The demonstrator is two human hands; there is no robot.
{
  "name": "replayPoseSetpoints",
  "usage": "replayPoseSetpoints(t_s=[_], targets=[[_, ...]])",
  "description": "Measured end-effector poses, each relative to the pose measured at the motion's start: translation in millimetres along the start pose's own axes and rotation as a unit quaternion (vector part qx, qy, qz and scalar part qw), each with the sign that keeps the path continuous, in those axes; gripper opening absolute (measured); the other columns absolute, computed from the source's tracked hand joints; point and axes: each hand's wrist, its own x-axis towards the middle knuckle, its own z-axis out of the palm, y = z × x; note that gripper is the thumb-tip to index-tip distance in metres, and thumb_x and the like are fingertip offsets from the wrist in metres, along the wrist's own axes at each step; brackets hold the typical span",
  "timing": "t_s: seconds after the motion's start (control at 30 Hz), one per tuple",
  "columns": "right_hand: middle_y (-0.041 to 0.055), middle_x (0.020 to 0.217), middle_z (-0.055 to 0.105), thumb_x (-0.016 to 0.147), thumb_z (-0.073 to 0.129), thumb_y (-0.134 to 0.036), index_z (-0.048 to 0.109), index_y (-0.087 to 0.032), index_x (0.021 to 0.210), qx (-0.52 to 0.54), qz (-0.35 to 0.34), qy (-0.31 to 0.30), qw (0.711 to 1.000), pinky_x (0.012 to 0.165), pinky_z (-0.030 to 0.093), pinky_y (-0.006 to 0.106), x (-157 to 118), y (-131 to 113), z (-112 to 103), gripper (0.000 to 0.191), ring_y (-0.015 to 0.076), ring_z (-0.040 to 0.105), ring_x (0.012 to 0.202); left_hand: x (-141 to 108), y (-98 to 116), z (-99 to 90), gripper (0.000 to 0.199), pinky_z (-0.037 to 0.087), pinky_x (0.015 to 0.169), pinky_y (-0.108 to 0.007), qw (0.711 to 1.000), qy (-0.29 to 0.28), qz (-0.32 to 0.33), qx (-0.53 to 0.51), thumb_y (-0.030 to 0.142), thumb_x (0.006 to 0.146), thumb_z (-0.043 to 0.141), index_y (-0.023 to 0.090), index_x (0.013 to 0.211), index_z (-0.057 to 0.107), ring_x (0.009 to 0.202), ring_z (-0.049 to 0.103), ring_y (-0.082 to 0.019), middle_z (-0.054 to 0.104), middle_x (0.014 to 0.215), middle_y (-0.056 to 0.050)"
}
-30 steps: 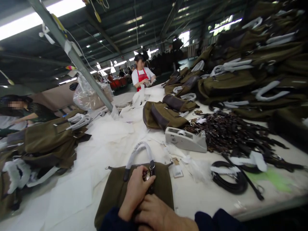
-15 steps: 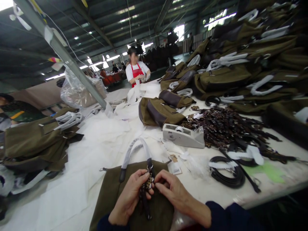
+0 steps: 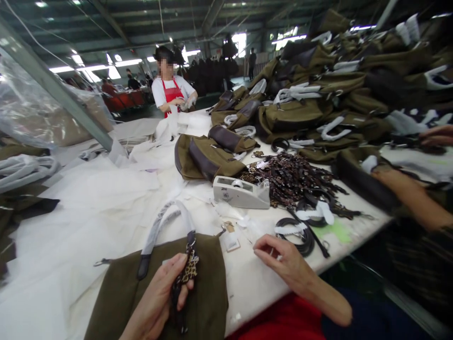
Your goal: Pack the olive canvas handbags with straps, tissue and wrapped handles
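Above the olive bag (image 3: 208,285), the left hand (image 3: 161,293) pinches the leopard-print charm (image 3: 191,266), which could twist if that grip slackens, while whether the half-curled right hand (image 3: 288,262) holds anything is unclear.

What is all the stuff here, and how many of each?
Nearest bag: one, olive, front
Leopard-print charm: one, tan and black, over nearest bag
Tag: one, brown and white, right of nearest bag
Tape dispenser: one, pale grey, mid-table
Coiled straps: at least two, black, right
Strap heap: uncountable, dark brown, beside dispenser
Other bags: too many to count, olive and brown, mostly right
Sheets: many, white, left
Plastic wrap: one bundle, clear, far left
Post: one, grey, left
Table: one, white, middle
Worker: one, white top, red apron, beyond table
Someone else's arms: two, right edge
Left hand: one, holding the charm
Right hand: one, over table
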Motion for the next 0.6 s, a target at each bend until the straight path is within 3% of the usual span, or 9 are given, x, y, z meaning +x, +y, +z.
replayPoseSetpoints(t_s=[0.1,0.2,0.3,0.4,0.47,0.6], targets=[[0.0015,0.078,0.063,0.092,0.057,-0.024,0.064,-0.018,0.087,-0.063,-0.013,-0.008,0.998,0.064,0.043,0.025,-13.5,14.3,-8.6,0.011,0.0135,0.056,0.068,-0.9,0.3,-0.6,0.04,0.028,0.036,-0.012,1.0,0.001,-0.001,-0.005,0.054,0.083,0.069,0.016,0.085,0.056,0.036,0.041,-0.003,0.064,0.06,-0.001],[0.0035,0.083,0.064,0.094,0.054,-0.02,0.066,-0.018,0.098,-0.135,-0.08,-0.034,0.987,0.069,0.045,0.025,-21.2,25.8,-3.7,0.013,0.0146,0.059,0.074,-3.5,-1.5,-3.4,0.04,0.031,0.037,-0.012,1.0,0.02,-0.001,-0.024,0.053,0.082,0.07,0.016,0.092,0.057,0.037,0.04,-0.003,0.064,0.06,-0.001],[0.003,0.084,0.061,0.094,0.049,-0.014,0.065,-0.022,0.113,-0.271,-0.153,-0.069,0.948,0.064,0.041,0.023,-22.0,35.1,4.0,0.026,0.0146,0.057,0.073,-6.6,-3.6,-6.9,0.043,0.033,0.038,-0.012,0.999,0.032,-0.004,-0.035,0.053,0.081,0.072,0.016,0.098,0.057,0.039,0.04,-0.003,0.063,0.061,0.0],[0.0019,0.08,0.059,0.094,0.05,-0.012,0.067,-0.022,0.095,-0.359,-0.185,-0.106,0.909,0.056,0.035,0.023,-19.0,37.7,6.8,0.02,0.0139,0.053,0.067,-8.3,-3.4,-7.8,0.043,0.033,0.039,-0.013,0.999,0.032,-0.011,-0.032,0.053,0.082,0.071,0.016,0.099,0.058,0.039,0.038,-0.003,0.062,0.061,0.001],[0.0026,0.079,0.06,0.097,0.05,-0.016,0.066,-0.019,0.084,-0.34,-0.194,-0.111,0.913,0.057,0.037,0.024,-17.8,33.5,3.9,0.021,0.0141,0.055,0.067,-9.0,-1.5,-5.9,0.043,0.033,0.039,-0.013,0.999,0.034,-0.012,-0.031,0.054,0.08,0.072,0.015,0.096,0.059,0.038,0.037,-0.002,0.062,0.06,0.001],[0.0041,0.08,0.066,0.101,0.05,-0.025,0.07,-0.016,0.094,-0.157,-0.189,-0.065,0.967,0.069,0.047,0.023,-26.1,14.8,-12.9,0.023,0.0141,0.063,0.075,-12.0,4.0,1.6,0.047,0.032,0.039,-0.012,0.998,0.054,-0.017,-0.028,0.055,0.074,0.077,0.015,0.093,0.06,0.039,0.037,-0.002,0.062,0.059,0.0]])
